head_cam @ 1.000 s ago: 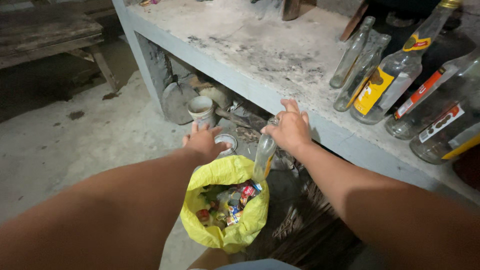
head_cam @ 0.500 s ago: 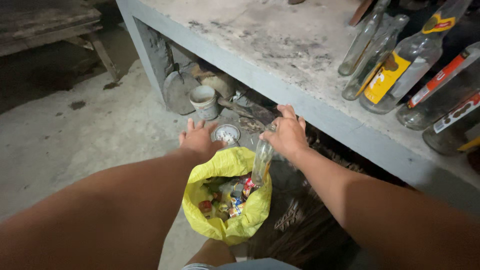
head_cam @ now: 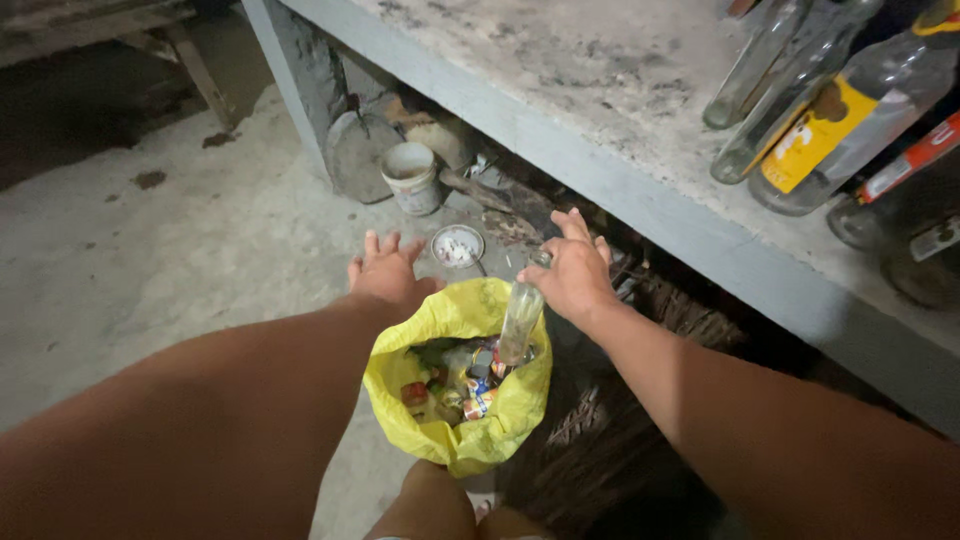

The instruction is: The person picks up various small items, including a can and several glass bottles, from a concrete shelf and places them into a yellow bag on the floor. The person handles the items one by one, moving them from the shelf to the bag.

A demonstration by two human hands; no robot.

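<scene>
One yellow bag [head_cam: 455, 440], one bucket [head_cam: 411, 177] (bench bottles [head_cam: 760, 65] partly cut off).

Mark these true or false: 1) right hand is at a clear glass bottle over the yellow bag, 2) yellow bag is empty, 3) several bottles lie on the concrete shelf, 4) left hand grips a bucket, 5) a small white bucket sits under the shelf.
1) True: the right hand is at the top of the clear glass bottle, whose base dips into the yellow bag.
2) False: it holds colourful wrappers and scraps.
3) True: several bottles lie on the concrete shelf.
4) False: the left hand is open with fingers spread at the bag's rim.
5) True: the white bucket stands on the floor there.
</scene>
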